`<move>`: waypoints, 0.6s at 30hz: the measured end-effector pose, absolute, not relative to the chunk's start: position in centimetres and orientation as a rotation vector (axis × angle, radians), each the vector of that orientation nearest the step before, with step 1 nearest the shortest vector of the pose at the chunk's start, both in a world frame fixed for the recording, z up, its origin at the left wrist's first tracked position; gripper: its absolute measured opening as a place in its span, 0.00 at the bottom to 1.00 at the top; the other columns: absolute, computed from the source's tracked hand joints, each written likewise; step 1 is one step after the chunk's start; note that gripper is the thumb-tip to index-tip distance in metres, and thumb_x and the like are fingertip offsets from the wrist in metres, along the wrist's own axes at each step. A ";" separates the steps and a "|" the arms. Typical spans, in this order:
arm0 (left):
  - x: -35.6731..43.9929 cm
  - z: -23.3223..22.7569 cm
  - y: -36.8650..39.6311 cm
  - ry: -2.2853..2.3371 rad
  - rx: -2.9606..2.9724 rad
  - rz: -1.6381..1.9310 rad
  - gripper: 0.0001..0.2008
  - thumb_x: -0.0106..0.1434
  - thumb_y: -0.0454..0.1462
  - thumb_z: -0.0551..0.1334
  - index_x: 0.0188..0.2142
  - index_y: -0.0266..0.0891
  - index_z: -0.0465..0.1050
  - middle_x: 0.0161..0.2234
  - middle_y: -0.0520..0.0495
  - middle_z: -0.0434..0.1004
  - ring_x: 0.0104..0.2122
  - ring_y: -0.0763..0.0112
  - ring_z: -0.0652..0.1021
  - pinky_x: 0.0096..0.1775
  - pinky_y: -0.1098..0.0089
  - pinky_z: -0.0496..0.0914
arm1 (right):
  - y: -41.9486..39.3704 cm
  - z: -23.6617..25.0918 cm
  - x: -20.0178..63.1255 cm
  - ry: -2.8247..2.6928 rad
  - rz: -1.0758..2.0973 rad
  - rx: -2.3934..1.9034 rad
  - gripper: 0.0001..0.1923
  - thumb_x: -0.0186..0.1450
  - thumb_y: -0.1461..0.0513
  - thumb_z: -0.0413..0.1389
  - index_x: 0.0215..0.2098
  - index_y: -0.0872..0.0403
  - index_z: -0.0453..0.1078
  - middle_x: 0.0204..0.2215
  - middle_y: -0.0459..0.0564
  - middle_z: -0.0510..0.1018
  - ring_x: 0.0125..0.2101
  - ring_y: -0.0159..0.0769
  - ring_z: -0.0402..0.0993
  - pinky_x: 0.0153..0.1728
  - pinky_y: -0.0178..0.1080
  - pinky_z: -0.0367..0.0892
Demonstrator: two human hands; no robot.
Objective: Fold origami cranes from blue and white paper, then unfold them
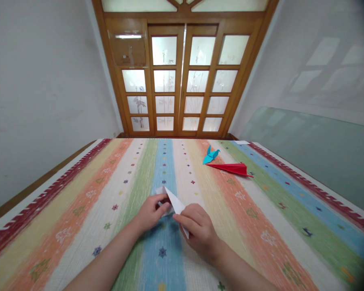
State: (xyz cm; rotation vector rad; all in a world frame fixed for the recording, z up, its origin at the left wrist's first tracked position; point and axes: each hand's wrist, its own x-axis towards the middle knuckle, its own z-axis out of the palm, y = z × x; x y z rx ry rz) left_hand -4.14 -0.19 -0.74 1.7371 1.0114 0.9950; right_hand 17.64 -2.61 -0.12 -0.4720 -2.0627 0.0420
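A white sheet of paper, partly folded into a pointed shape, lies on the striped cloth in front of me. My left hand pinches its left side with thumb and fingers. From the right, my right hand presses and grips the paper's lower edge, covering part of it. Both hands rest low over the blue stripe.
The table carries a colourful striped cloth. A blue paper crane and a red paper plane lie at the far right. Wooden glazed doors stand beyond the table. A glass pane leans at the right.
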 end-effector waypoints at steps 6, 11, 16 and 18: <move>-4.3 -1.2 0.1 0.747 1.090 1.015 0.30 0.59 0.56 0.66 0.49 0.33 0.76 0.38 0.37 0.80 0.37 0.60 0.79 0.36 0.67 0.73 | -3.6 0.7 16.5 -2.266 0.058 -0.364 0.12 0.68 0.69 0.53 0.44 0.52 0.74 0.34 0.50 0.81 0.38 0.41 0.70 0.42 0.47 0.64; -3.8 -1.4 0.0 0.819 0.991 1.028 0.23 0.53 0.45 0.74 0.44 0.33 0.79 0.36 0.41 0.81 0.33 0.66 0.79 0.36 0.69 0.72 | -4.1 1.1 16.0 -2.488 0.150 -0.436 0.13 0.70 0.66 0.53 0.45 0.43 0.76 0.38 0.46 0.83 0.43 0.42 0.72 0.48 0.49 0.63; -3.5 -1.9 0.0 0.878 0.962 1.010 0.20 0.53 0.44 0.74 0.40 0.33 0.78 0.30 0.46 0.79 0.26 0.72 0.76 0.31 0.72 0.70 | -4.4 1.7 15.7 -2.556 0.271 -0.451 0.12 0.70 0.62 0.54 0.48 0.42 0.75 0.38 0.46 0.83 0.44 0.42 0.72 0.52 0.51 0.62; -3.5 -2.0 0.1 0.904 0.953 1.026 0.19 0.53 0.44 0.74 0.39 0.33 0.77 0.29 0.49 0.77 0.25 0.73 0.75 0.30 0.73 0.69 | -4.5 1.8 15.9 -2.573 0.299 -0.440 0.13 0.69 0.56 0.58 0.51 0.44 0.74 0.43 0.49 0.82 0.46 0.45 0.72 0.53 0.52 0.61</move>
